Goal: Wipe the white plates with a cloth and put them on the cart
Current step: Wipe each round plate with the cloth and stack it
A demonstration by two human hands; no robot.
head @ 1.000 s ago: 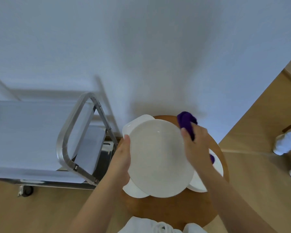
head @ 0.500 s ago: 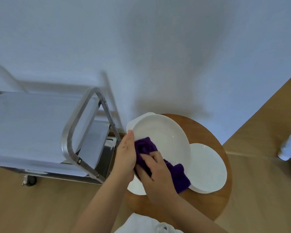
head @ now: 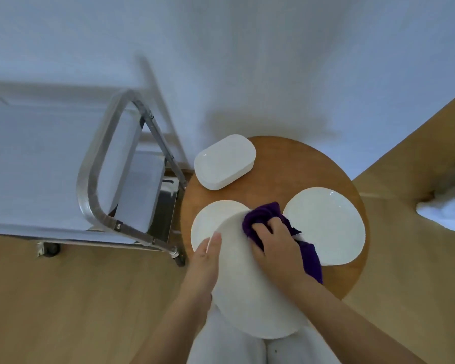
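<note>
My left hand (head: pixel 206 261) holds a round white plate (head: pixel 250 292) by its left rim, lifted toward me above the round wooden table (head: pixel 286 169). My right hand (head: pixel 276 248) grips a purple cloth (head: pixel 263 215) and presses it on the plate's far edge. Another round white plate (head: pixel 216 219) lies on the table beneath the held one. A third round plate (head: pixel 326 227) lies at the table's right, and a white rounded-rectangular dish (head: pixel 225 161) lies at its far left. The metal cart (head: pixel 95 174) with white shelves stands to the left.
A white wall runs close behind the table and the cart. The cart's wheel (head: pixel 49 249) rests on the wooden floor. At the right edge a white-clad foot (head: pixel 447 208) of another person stands on the floor.
The held plate has come down and toward me. My right hand with the cloth has slid from the plate's left part to its far edge. The rectangular dish now shows fully.
</note>
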